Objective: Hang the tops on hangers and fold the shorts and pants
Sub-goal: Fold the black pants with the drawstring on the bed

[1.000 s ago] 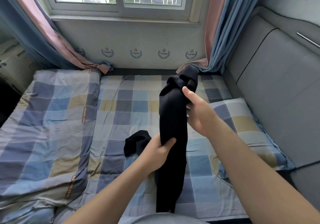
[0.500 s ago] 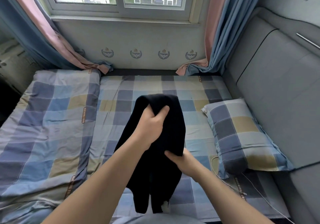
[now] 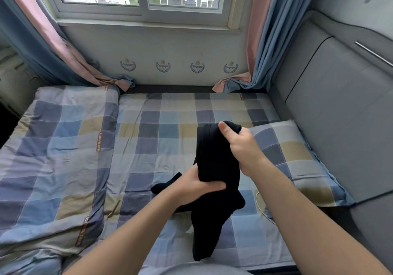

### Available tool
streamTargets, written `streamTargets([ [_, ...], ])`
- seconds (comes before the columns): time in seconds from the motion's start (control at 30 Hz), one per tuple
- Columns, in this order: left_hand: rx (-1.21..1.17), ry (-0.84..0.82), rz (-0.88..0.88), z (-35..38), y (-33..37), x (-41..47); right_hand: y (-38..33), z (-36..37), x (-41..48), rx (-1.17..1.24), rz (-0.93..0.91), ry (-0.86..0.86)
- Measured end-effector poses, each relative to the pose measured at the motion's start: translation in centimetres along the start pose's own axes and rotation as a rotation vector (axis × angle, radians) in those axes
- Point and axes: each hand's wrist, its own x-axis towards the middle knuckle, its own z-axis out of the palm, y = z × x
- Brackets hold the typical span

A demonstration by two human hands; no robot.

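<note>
I have the black garment up off the bed, bunched into a long narrow strip between my two hands, over the half of the mattress nearer the pillow and toward the bed's near edge. Its long axis runs almost straight away from me: the top end is farthest out and highest, and the free tail drops back toward my body and hangs near the near edge. My right hand has that far top end, fingers curled round the cloth and thumb pressed up against the bunched edge, so it is closed tight on the fabric. My left hand is lower and nearer to me, wrapped round the middle of the strip, thumb across the front and fingers hidden behind. A loose part trails out to the left past my left wrist and seems to rest on the sheet, though I cannot tell whether it is a leg or a sleeve. From its length I judge it to be pants, so folding is what it calls for. The left hand is nearer the hanging tail, so I reckon it should slide down to find that end while the right keeps the top. The quilt lies heaped along the left edge, and a white cable curls just beside the pillow's near corner
</note>
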Motion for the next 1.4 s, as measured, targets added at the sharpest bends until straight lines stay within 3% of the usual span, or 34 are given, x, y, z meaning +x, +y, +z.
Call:
streamTargets([
  [0.17,0.025,0.121,0.027,0.1,-1.2,0.9,-0.5,-0.3,0.6,-0.034,-0.013,0.003],
  [0.37,-0.218,0.345,0.099,-1.4,2.7,0.8,4.1,-1.3,-2.0,0.043,0.122,-0.347],
  [0.47,-0.380,0.444,0.043,-2.5,4.9,0.9,7.2,-0.9,-3.5,-0.181,0.197,-0.446],
  [0.63,-0.542,0.521,-0.139,-3.5,5.5,0.9,9.7,-1.0,-2.2,-0.358,0.193,-0.242],
  [0.77,-0.544,0.310,-0.238,-3.7,4.6,0.3,8.5,-0.7,-0.7,-0.291,0.143,-0.061],
  [0.83,-0.482,0.225,-0.202,-3.5,3.9,0.0,7.4,-0.5,0.2,-0.178,0.145,0.053],
  [1.0,-0.261,0.195,0.063,-3.2,2.2,-0.3,4.6,-1.2,2.3,0.140,0.306,0.245],
  [1.13,-0.043,0.205,0.164,-3.2,1.9,-0.5,3.3,-1.4,2.3,0.186,0.364,0.231],
  [1.3,-0.127,0.449,0.106,-3.6,3.2,0.5,2.9,-1.2,1.2,0.184,0.375,0.121],
  [1.4,-0.261,0.466,0.038,-4.1,5.0,0.8,4.1,-1.2,-0.1,-0.029,0.290,0.021],
])
